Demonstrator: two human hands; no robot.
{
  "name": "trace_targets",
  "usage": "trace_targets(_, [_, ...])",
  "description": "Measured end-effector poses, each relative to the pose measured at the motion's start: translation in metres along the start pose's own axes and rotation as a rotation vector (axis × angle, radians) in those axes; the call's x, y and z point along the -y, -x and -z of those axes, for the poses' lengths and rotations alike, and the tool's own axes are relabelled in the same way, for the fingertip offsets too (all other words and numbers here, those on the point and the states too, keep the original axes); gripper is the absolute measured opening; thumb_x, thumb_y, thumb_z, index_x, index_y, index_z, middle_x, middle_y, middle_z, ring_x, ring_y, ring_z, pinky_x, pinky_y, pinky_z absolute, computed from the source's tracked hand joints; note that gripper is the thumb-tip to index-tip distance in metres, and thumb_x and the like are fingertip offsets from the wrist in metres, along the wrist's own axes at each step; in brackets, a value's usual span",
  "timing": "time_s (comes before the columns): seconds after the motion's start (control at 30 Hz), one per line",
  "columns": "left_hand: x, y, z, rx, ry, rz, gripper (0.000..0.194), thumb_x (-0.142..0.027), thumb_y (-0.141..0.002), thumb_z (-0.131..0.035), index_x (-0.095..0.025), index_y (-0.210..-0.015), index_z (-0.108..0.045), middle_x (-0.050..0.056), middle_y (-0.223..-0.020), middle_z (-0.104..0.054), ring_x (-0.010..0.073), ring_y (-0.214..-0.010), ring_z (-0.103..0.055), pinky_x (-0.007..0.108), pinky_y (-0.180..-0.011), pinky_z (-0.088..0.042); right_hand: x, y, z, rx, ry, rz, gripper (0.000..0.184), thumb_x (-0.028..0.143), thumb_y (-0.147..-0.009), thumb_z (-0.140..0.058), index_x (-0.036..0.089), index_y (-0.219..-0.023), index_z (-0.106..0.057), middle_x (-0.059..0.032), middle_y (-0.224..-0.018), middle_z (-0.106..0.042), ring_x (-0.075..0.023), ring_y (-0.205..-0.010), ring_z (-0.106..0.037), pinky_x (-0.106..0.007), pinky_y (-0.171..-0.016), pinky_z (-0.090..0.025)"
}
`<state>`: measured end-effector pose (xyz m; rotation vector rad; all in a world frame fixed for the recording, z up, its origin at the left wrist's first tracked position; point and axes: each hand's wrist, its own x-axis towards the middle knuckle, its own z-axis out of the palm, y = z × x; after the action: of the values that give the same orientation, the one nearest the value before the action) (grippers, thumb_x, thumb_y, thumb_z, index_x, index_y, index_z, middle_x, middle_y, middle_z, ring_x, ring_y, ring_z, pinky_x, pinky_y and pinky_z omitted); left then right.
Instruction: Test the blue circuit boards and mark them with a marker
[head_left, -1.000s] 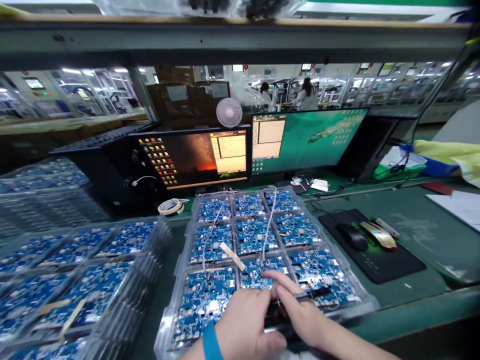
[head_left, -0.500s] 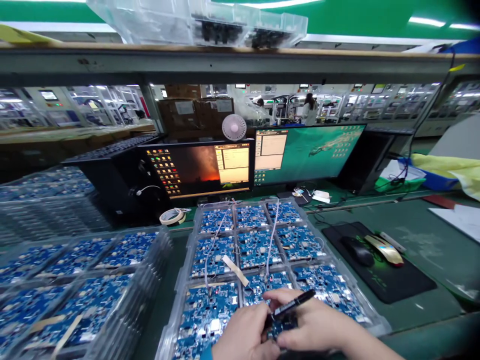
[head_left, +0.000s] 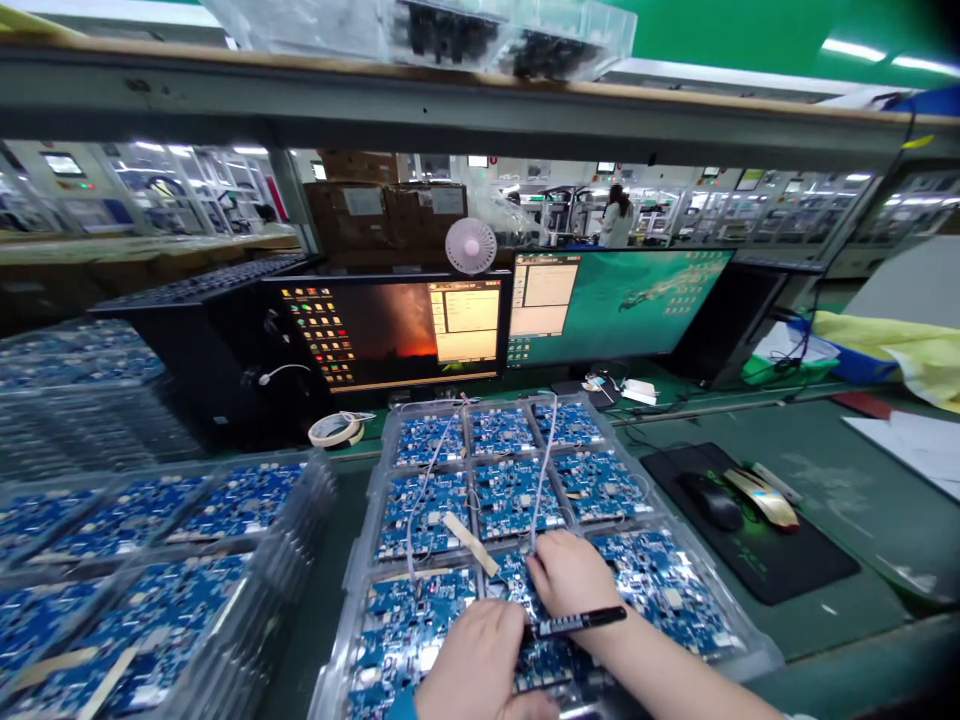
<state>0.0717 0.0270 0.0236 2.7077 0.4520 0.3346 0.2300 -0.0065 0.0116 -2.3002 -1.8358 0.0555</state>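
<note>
A clear plastic tray (head_left: 761, 650) holds blue circuit boards (head_left: 517, 495) in a grid of compartments. My left hand (head_left: 476, 660) is closed at the tray's near side, gripping a black marker pen (head_left: 577, 622) that points right, across my right wrist. Beyond it, my right hand (head_left: 574, 575) reaches over the middle board of the near row. Its fingers pinch at the lower end of a white cable (head_left: 546, 470); the plug itself is hidden by them. Another white cable (head_left: 421, 490) runs down to the near left board. A strip of beige tape (head_left: 470, 543) lies across two boards.
Stacked trays of boards (head_left: 255, 600) stand at the left. Two monitors (head_left: 390, 335) (head_left: 622, 305) are behind the tray, with a small fan (head_left: 470, 246) above. A tape roll (head_left: 335, 429) sits near the left monitor. Two mice (head_left: 709, 500) lie on a black mat (head_left: 795, 560) at right.
My right hand has moved forward from beside my left hand to the cable's end. The marker pen has swung lower and flatter, staying at my left hand.
</note>
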Motion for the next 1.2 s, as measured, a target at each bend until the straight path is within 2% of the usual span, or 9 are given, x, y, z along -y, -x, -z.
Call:
trace_targets(0.2, [-0.003,0.000,0.003,0.003,0.060,-0.002,0.076,-0.072,-0.069,0.002,-0.014,-0.088,-0.046,0.009,-0.079,-0.055,0.0222,-0.070,-0.052,0.037,-0.065,-0.041,0.002,0.002,-0.006,-0.033,0.056,-0.047,0.022,0.020,-0.081,-0.035,0.017,-0.074,-0.055,-0.0056,-0.073,-0.060,-0.0168,-0.071,-0.053,-0.025,-0.062,-0.033])
trace_targets(0.33, [-0.004,-0.001,0.005,-0.002,0.080,0.002,0.072,-0.071,-0.071,-0.004,-0.014,-0.088,-0.044,0.008,-0.078,-0.055,0.0216,-0.070,-0.052,0.036,-0.064,-0.041,0.001,0.003,0.002,-0.035,0.039,-0.104,0.023,0.023,-0.082,-0.033,0.017,-0.073,-0.054,-0.0041,-0.069,-0.059,-0.0153,-0.063,-0.054,-0.023,-0.055,-0.032])
trace_targets(0.4, [-0.004,-0.002,0.006,-0.003,0.080,0.009,0.069,-0.071,-0.071,-0.006,-0.015,-0.086,-0.044,0.008,-0.078,-0.055,0.0212,-0.069,-0.051,0.036,-0.065,-0.041,-0.007,0.004,0.010,-0.035,-0.017,-0.138,0.023,0.025,-0.083,-0.033,0.018,-0.072,-0.052,-0.0023,-0.066,-0.058,-0.0137,-0.058,-0.053,-0.022,-0.052,-0.030])
trace_targets(0.5, [-0.003,-0.003,0.008,-0.005,0.079,0.007,0.066,-0.069,-0.073,-0.009,-0.015,-0.086,-0.044,0.008,-0.079,-0.055,0.0209,-0.070,-0.051,0.035,-0.065,-0.041,-0.040,0.008,0.021,-0.088,-0.181,-0.179,0.025,0.031,-0.082,-0.034,0.019,-0.066,-0.050,-0.0006,-0.065,-0.057,-0.0124,-0.060,-0.051,-0.021,-0.053,-0.030])
trace_targets(0.63, [-0.002,-0.005,0.008,-0.024,0.073,0.015,0.066,-0.069,-0.073,-0.009,-0.015,-0.085,-0.046,0.008,-0.079,-0.056,0.0212,-0.070,-0.052,0.035,-0.065,-0.042,-0.105,0.024,0.021,-0.219,-0.386,-0.286,0.028,0.036,-0.079,-0.038,0.018,-0.058,-0.044,-0.0020,-0.071,-0.057,-0.0135,-0.067,-0.050,-0.022,-0.060,-0.034])
trace_targets(0.7, [-0.002,-0.006,0.007,-0.036,0.065,0.020,0.066,-0.069,-0.073,-0.009,-0.016,-0.084,-0.046,0.008,-0.078,-0.056,0.0211,-0.069,-0.052,0.035,-0.064,-0.042,-0.130,0.033,0.015,-0.210,-0.431,-0.332,0.030,0.038,-0.078,-0.040,0.018,-0.057,-0.042,-0.0017,-0.069,-0.056,-0.0137,-0.066,-0.050,-0.022,-0.060,-0.035])
trace_targets(0.77, [-0.002,-0.007,0.007,-0.037,0.063,0.019,0.066,-0.069,-0.074,-0.009,-0.015,-0.084,-0.046,0.008,-0.078,-0.056,0.0211,-0.070,-0.052,0.035,-0.065,-0.042,-0.144,0.041,0.008,-0.180,-0.448,-0.348,0.030,0.040,-0.078,-0.040,0.018,-0.058,-0.043,-0.0009,-0.066,-0.054,-0.0136,-0.064,-0.049,-0.023,-0.060,-0.035])
trace_targets(1.0, [0.002,-0.007,0.004,0.008,0.070,0.002,0.066,-0.067,-0.075,-0.006,-0.015,-0.087,-0.045,0.009,-0.079,-0.054,0.0221,-0.073,-0.051,0.035,-0.066,-0.041,-0.144,0.042,0.001,-0.139,-0.440,-0.318,0.030,0.039,-0.078,-0.039,0.018,-0.058,-0.042,0.0010,-0.059,-0.049,-0.0124,-0.060,-0.046,-0.022,-0.057,-0.033])
trace_targets(1.2, [0.003,-0.008,0.003,-0.002,0.082,-0.004,0.065,-0.066,-0.076,-0.007,-0.015,-0.089,-0.045,0.008,-0.080,-0.054,0.0220,-0.074,-0.051,0.035,-0.068,-0.041,-0.143,0.040,0.003,-0.127,-0.414,-0.304,0.029,0.039,-0.079,-0.038,0.018,-0.059,-0.044,0.0002,-0.060,-0.050,-0.0125,-0.060,-0.045,-0.022,-0.056,-0.032])
